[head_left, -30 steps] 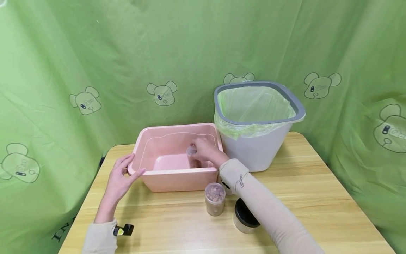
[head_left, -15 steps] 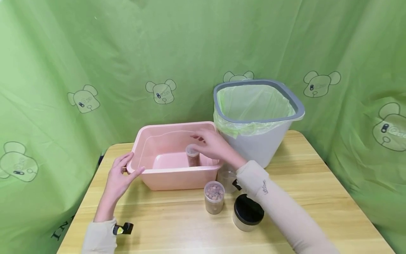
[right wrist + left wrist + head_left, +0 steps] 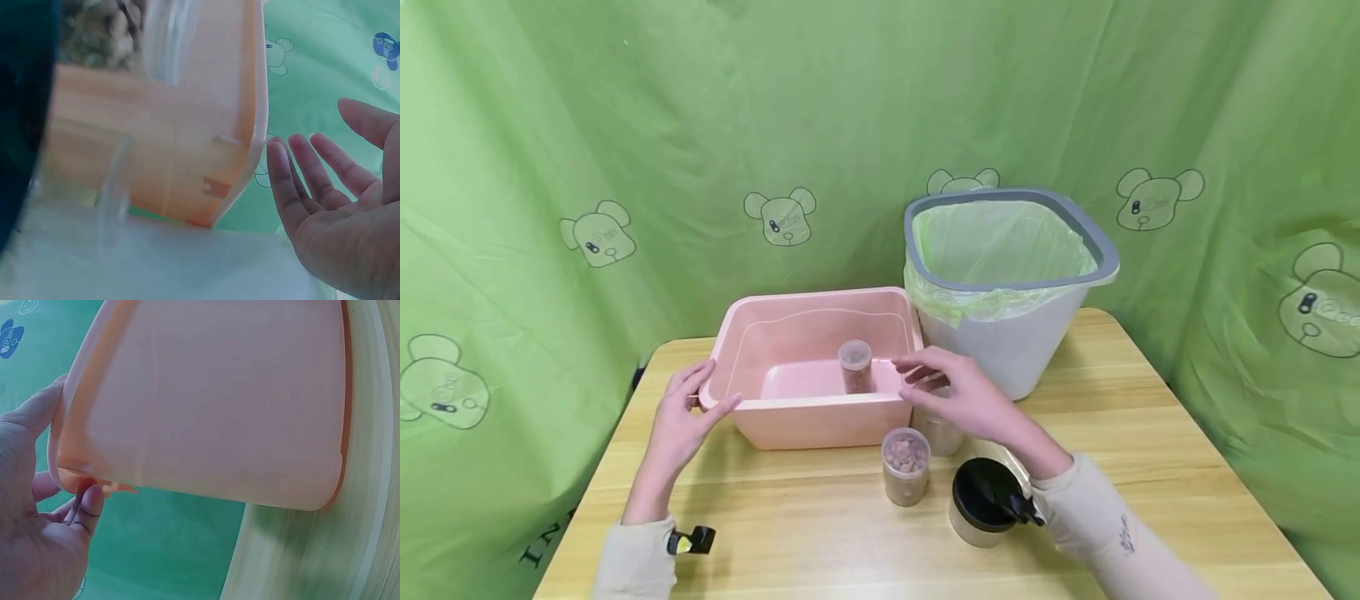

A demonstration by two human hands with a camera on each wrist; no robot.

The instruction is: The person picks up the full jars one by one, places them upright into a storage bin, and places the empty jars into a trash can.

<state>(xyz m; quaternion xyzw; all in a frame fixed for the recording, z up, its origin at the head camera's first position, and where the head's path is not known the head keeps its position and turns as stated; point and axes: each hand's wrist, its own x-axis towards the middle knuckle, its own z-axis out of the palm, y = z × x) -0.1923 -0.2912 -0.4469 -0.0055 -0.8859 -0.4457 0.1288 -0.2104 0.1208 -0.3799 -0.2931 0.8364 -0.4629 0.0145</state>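
Note:
A pink plastic basin (image 3: 827,427) sits on the table. My left hand (image 3: 679,427) grips its left front corner, thumb on the rim and fingers curled under the edge, as the left wrist view shows. Inside the basin, toward its right end, a clear lidded jar (image 3: 856,373) of brownish contents stands upright. My right hand (image 3: 966,402) hovers by the basin's right front corner, fingers apart and holding nothing. Below it is a clear jar (image 3: 943,435), partly hidden by the hand. In front stands another clear jar (image 3: 905,473) with small pinkish-brown pieces.
A jar with a black lid (image 3: 979,500) stands nearest me on the right, close to my right sleeve. Against the basin's right side is a tall white bin (image 3: 1000,354) with a green liner. Green cloth (image 3: 850,125) hangs behind the wooden table (image 3: 805,533).
My right hand has let go of the jar inside the basin, then come out over the right rim toward me. The jar stays standing there. My left hand keeps its grip.

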